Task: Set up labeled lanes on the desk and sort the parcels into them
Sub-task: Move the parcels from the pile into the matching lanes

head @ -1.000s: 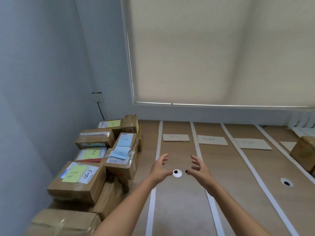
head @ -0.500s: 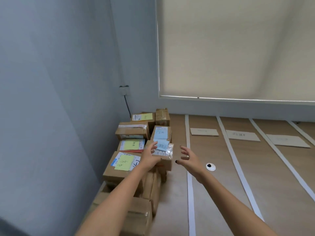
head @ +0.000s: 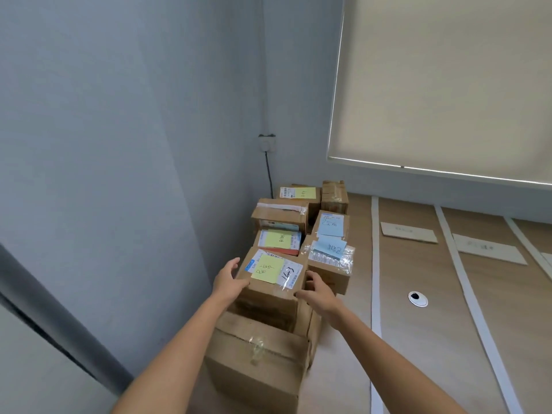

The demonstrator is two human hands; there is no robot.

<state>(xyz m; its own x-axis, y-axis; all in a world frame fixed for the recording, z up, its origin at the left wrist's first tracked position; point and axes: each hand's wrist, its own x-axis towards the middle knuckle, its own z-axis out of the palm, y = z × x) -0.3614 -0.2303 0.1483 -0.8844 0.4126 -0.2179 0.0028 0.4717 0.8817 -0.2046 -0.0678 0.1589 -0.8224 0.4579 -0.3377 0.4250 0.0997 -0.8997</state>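
Left of the frame: a grey-blue wall, with a socket and a dark cable running down behind the stack of parcels at centre.

My left hand presses against the left side of the parcel with the yellow note, thumb up along its edge and fingers spread only a little. This parcel sits on top of other boxes at lower centre, raised above the desk. In front of it, nearest the bottom of the frame, lies a plain taped box.

Behind it, toward upper centre, more parcels are packed close together: one with a yellow note and a red edge, a brown box with clear tape, and one with a barcode label and yellow note against the wall. Just right of these are two parcels with blue notes.

My right hand holds the right side of the parcel with the yellow note, fingers curled round its corner.

Right of centre: the wooden desk, divided by white tape strips into lanes. Paper labels lie flat in the lanes at mid right. A round cable hole sits in one lane. A pale window blind fills the upper right.
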